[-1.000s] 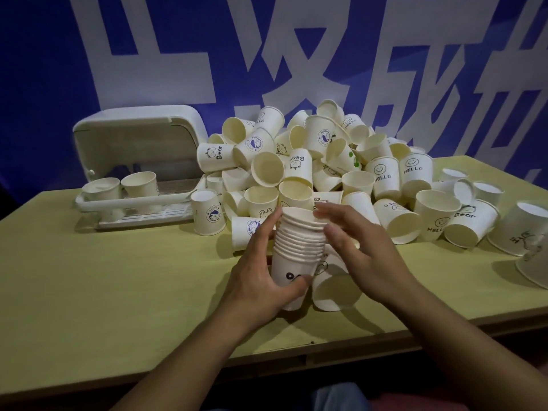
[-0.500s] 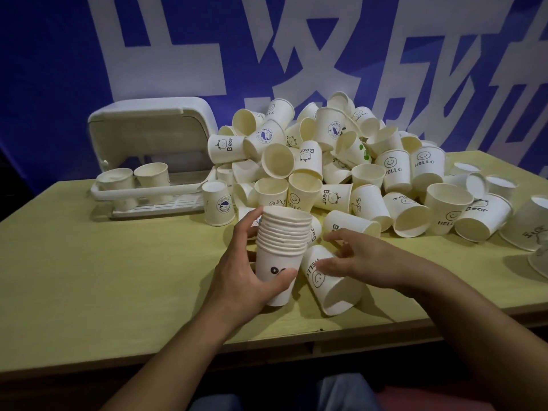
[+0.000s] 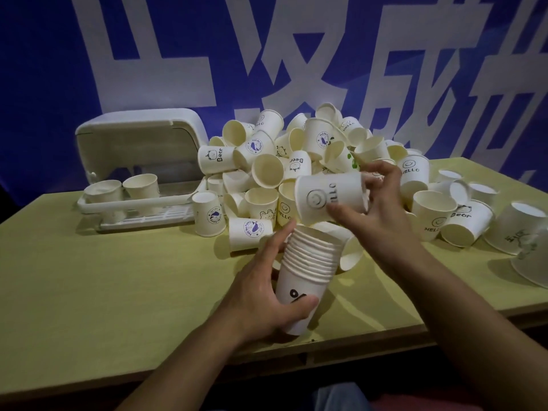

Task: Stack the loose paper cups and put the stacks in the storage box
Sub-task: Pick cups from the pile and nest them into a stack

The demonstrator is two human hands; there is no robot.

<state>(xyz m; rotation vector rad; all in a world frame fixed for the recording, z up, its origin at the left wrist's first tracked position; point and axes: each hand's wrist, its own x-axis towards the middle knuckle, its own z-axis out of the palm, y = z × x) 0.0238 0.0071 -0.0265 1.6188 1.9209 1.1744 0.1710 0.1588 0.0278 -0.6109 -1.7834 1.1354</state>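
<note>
Paper cups mostly lie loose in a pile (image 3: 311, 161) on the table (image 3: 103, 277), two stand in the open storage box (image 3: 139, 173), while the left hand (image 3: 264, 295) grips a partial stack (image 3: 308, 262) and the right hand (image 3: 376, 209) holds a sideways "HELLO" cup (image 3: 329, 197) just above it.

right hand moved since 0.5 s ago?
Yes. The right hand rose off the table and now holds a HELLO cup above the stack.
</note>
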